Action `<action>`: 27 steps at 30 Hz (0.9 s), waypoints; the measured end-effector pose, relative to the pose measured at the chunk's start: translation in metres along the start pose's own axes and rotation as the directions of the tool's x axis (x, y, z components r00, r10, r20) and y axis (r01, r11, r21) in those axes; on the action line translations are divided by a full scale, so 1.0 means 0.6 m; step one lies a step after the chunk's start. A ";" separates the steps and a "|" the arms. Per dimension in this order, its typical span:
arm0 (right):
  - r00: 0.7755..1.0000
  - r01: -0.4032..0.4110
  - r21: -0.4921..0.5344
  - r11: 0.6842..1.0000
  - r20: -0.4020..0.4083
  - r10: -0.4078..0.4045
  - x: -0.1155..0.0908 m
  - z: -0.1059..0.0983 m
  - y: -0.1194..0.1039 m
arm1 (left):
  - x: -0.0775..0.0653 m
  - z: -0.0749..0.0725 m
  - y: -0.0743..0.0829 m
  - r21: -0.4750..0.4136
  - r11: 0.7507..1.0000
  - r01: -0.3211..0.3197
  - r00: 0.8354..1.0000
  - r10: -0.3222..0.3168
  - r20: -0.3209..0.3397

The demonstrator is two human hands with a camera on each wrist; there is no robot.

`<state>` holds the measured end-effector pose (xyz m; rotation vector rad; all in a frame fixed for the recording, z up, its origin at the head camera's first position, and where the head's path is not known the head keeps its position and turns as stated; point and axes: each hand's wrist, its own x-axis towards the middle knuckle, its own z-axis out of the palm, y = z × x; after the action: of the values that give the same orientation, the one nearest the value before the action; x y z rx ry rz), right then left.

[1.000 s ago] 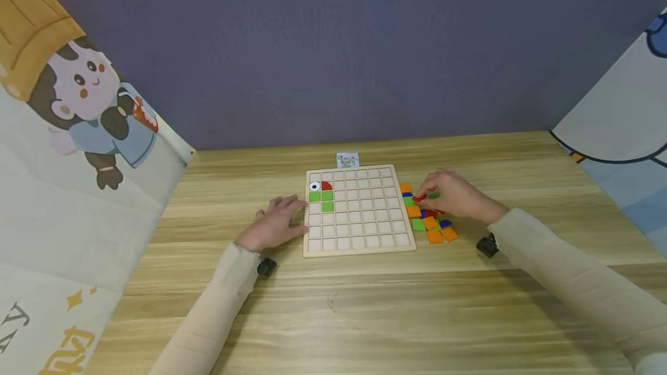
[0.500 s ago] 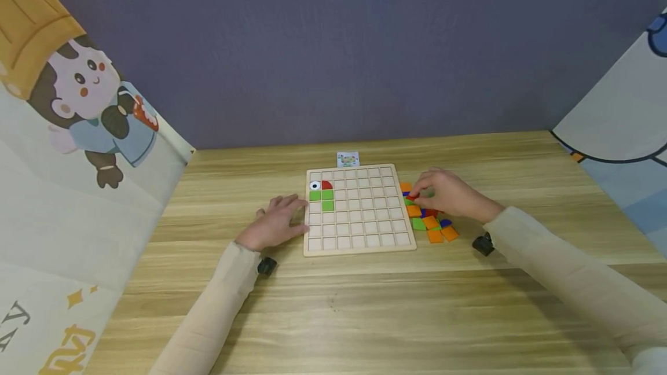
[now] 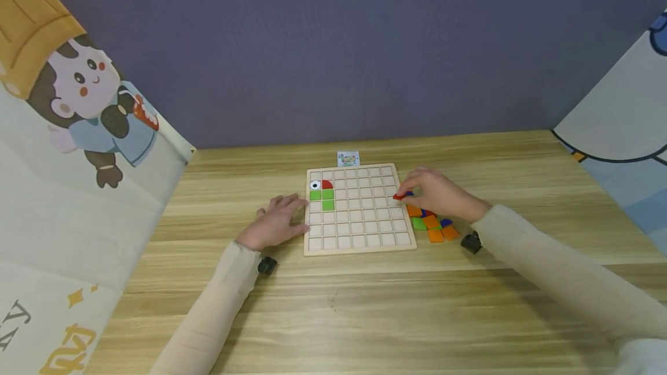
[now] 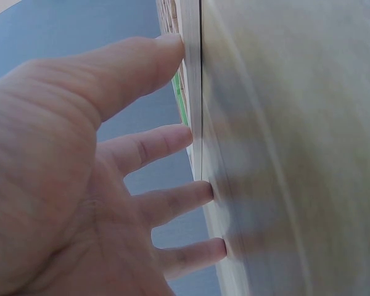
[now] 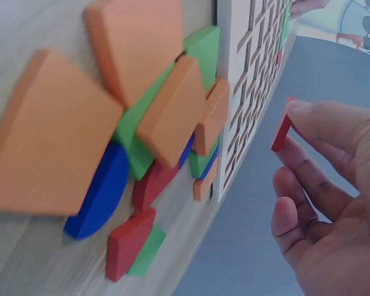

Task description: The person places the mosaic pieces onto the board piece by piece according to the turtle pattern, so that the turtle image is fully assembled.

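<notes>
A square wooden grid board lies on the table. In its upper left cells sit a white eye tile, a red quarter-round tile and green square tiles. My left hand rests at the board's left edge, fingers spread, thumb and fingertips right at the rim. Between thumb and fingertip my right hand pinches a small red tile, held up over the board's right edge. The left wrist view shows the left hand's fingers straight along the board's side.
Right of the board lies a loose pile of orange, green, blue and red tiles, some overlapping. A small printed card lies behind the board. A dark wall panel rises behind the wooden table.
My right hand has moved left from over the tile pile to the board's right edge, carrying the red tile. My left hand has stayed in place.
</notes>
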<state>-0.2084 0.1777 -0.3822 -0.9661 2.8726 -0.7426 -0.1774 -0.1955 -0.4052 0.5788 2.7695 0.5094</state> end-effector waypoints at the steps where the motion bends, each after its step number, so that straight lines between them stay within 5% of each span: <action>1: 1.000 0.009 0.004 1.000 -0.003 -0.009 0.002 0.001 -0.001 | 0.000 0.000 0.000 -0.002 1.000 0.000 1.000 0.000 0.000; 17: 0.991 0.136 0.023 0.990 -0.017 -0.135 0.026 0.019 -0.026 | -0.001 -0.001 0.000 0.004 1.000 -0.008 1.000 0.008 -0.004; 27: 0.989 0.145 0.025 0.989 0.005 -0.145 0.044 0.024 -0.041 | -0.003 -0.002 0.003 -0.005 1.000 -0.004 1.000 0.004 -0.007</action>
<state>-0.2132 0.1391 -0.3808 -1.1824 2.8040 -0.7802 -0.1757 -0.1951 -0.4028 0.5833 2.7731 0.5194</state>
